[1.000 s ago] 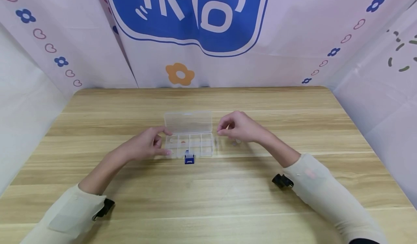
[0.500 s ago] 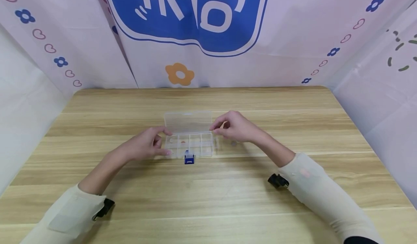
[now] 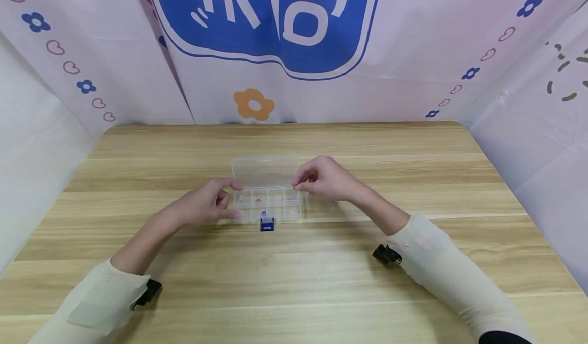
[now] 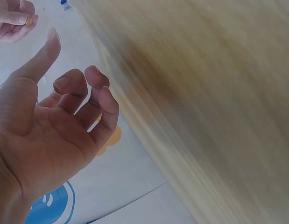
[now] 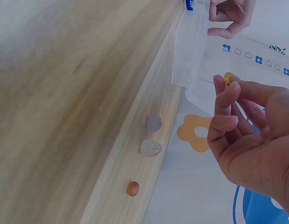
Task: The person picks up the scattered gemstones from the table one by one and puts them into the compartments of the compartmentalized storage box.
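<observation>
A clear plastic compartment box (image 3: 283,212) stands on the table with its lid (image 3: 264,173) raised at the back. My left hand (image 3: 202,201) holds the box's left end, thumb at the front corner and forefinger at the back one. My right hand (image 3: 325,179) is over the back right corner of the box. Its thumb and forefinger pinch a small yellow bead (image 5: 228,78), best seen in the right wrist view. A whitish bead (image 3: 242,198) and an orange one (image 3: 258,200) lie in separate back compartments. The blue clasp (image 3: 267,224) is at the box's front.
To the right of the box, two pale translucent beads (image 5: 150,147) and an orange-brown bead (image 5: 132,188) lie on the wooden table (image 3: 294,283). A white printed cloth (image 3: 367,99) hangs behind the table's back edge.
My right hand has moved left from beside the box to over its back right corner. The left hand and the box have stayed in place.
</observation>
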A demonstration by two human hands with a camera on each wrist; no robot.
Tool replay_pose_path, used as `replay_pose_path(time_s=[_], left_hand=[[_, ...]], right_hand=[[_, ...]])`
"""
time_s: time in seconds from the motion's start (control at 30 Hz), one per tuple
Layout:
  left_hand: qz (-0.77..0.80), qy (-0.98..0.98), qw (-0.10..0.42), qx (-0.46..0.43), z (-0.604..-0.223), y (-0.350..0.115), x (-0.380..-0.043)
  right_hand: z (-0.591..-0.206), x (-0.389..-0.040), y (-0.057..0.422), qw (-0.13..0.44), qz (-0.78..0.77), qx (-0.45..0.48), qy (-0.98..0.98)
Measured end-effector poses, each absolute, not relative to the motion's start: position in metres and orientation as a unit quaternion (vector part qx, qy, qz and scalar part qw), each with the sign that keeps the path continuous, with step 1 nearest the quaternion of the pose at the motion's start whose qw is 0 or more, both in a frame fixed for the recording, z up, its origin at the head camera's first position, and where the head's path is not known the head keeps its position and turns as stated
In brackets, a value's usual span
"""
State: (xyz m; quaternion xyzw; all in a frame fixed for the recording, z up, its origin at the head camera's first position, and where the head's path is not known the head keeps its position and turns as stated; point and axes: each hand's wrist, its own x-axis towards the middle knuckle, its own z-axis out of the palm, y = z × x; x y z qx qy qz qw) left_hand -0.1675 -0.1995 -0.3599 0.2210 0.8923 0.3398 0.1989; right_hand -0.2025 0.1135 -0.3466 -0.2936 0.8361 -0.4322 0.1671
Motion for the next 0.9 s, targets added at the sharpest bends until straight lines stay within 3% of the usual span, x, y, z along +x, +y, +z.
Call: replay_pose_path(time_s=[0.9], left_hand=[[0.339, 0.891, 0.203, 0.223, -0.359, -0.2, -0.168]], right_hand=[[-0.352, -0.204, 0.093, 0.18, -0.43, -0.295, 0.834]])
